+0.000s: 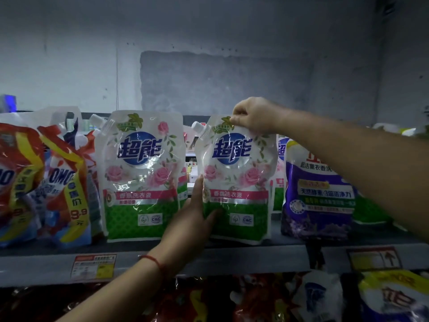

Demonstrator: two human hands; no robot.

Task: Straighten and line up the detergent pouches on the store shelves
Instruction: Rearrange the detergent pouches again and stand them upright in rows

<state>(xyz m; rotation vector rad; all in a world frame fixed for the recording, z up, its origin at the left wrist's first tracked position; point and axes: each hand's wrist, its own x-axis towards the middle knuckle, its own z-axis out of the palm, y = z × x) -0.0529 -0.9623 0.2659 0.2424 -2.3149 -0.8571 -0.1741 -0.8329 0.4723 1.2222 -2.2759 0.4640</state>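
Observation:
Two white rose-print detergent pouches with green bases stand on the top shelf [232,256]. The left pouch [141,175] stands upright by itself. The right pouch [236,180] leans a little to the left. My right hand [254,116] pinches its top edge beside the white spout. My left hand [196,219] holds its lower left side, thumb across the front and fingers behind it. A gap separates the two pouches.
Red and blue OMO pouches [67,184] crowd the shelf's left end. A purple pouch [318,189] stands right of the held one, with more pouches behind it. Price tags [94,267] hang on the shelf edge. More pouches [392,298] fill the shelf below.

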